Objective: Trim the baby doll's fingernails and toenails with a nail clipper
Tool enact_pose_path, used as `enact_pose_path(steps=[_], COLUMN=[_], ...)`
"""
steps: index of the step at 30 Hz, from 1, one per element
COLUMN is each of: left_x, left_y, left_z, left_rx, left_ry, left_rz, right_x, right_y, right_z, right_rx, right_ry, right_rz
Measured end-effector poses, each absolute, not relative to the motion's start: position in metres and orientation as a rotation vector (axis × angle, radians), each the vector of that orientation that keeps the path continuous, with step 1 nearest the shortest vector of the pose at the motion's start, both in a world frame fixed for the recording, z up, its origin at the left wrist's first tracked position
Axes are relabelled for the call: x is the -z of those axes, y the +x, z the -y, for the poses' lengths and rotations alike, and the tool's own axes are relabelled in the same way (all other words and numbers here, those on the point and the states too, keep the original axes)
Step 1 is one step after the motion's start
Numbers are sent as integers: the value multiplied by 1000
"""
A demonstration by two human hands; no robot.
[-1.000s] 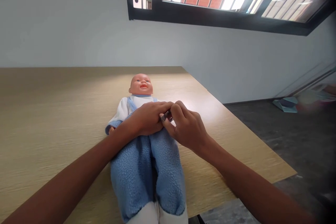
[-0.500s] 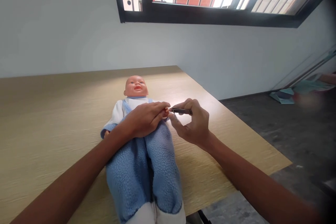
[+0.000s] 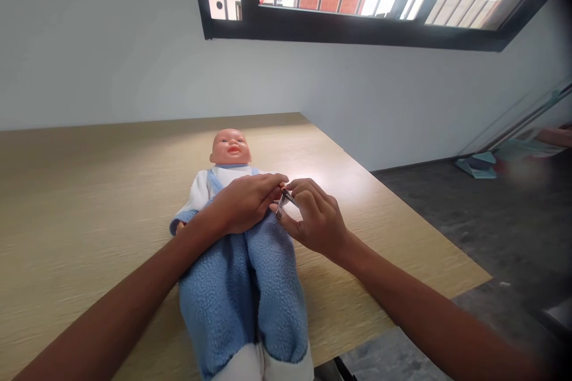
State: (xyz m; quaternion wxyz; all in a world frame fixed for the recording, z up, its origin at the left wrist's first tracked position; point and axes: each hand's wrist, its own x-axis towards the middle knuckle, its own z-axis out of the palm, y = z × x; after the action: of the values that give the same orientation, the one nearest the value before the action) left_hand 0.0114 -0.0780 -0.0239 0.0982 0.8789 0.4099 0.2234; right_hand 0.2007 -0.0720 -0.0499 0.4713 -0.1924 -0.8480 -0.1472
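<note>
A baby doll (image 3: 232,250) in blue fleece dungarees and a white top lies on its back on the wooden table (image 3: 111,190), head towards the wall. My left hand (image 3: 245,202) reaches across its body, fingers closed round the doll's hand (image 3: 282,188), which is mostly hidden. Between the thumb and fingers of my right hand (image 3: 315,214) is a small metal nail clipper (image 3: 286,197), its lever swung out at an angle. The clipper's tip is at the doll's fingers; whether it touches them I cannot tell.
Behind the table is a pale wall (image 3: 134,77) with a barred, black-framed window (image 3: 348,27). The table's right edge slants towards me above a dark floor (image 3: 442,220). A blue-green dustpan-like object (image 3: 476,165) lies on the floor at right.
My right hand has shifted slightly left, bringing the nail clipper to the doll's fingers. The clipper is turned, and its lever now shows apart from the body. My left hand stays in place.
</note>
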Motion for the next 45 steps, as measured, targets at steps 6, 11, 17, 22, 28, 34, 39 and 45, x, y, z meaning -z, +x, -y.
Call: enact_pose_path(steps=[6,11,17,22,28,34,39,45], left_x=[23,23,22,23,23,24,23,21], left_y=[11,11,12,12,13,12,13,13], left_z=[78,78,78,78,78,78,79,79], left_rx=[-649,-642,-634,-627,-586,-573,-571,-562], left_ry=[2617,2619,2609,2609,2637,2647,2668,2677], left_rz=[-1218,-1216,-1230,-1241,-1242,-1257,-1271,-1245], right_x=[47,46,44,38,28,29,37,50], right_y=[198,196,194,192,189,191,199,201], right_z=[76,76,78,79,81,79,68,71], right_rx=[369,308,161,31,-77,-171,-207,-1], right_ry=[-525,-572,-654,-745,-826,-814,-797,-680], right_rz=[2105,2070,2033,2009,2012,1987,1825,1890])
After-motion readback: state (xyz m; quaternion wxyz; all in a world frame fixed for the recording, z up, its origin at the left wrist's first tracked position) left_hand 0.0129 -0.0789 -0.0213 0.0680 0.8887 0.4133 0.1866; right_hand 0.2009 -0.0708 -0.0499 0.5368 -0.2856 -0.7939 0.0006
